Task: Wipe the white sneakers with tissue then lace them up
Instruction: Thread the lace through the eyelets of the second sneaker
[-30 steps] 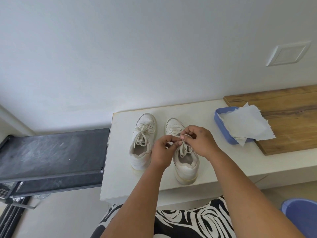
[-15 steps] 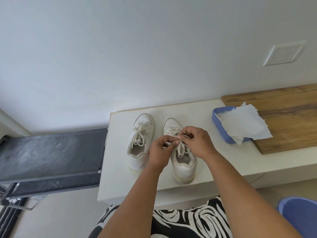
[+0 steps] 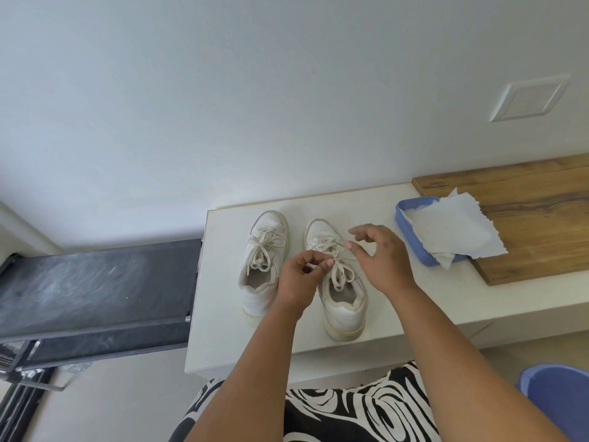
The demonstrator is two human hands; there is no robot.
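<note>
We pinch the lace (image 3: 338, 272) of the right sneaker (image 3: 339, 291) between thumb and fingers of our left hand (image 3: 299, 280), just above its tongue. Our right hand (image 3: 379, 256) hovers beside that pinch, fingers spread and holding nothing. The left sneaker (image 3: 264, 265) stands tied just outside the grip, and tissue (image 3: 452, 231) lies farther off in a blue tray (image 3: 402, 218).

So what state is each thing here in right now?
Left sneaker: upright, laces tied in a bow.
Right sneaker: upright, lace being tied.
Left hand: pinches the right sneaker's lace.
Right hand: fingers spread, holding nothing.
Tissue: unfolded, draped over blue tray.
</note>
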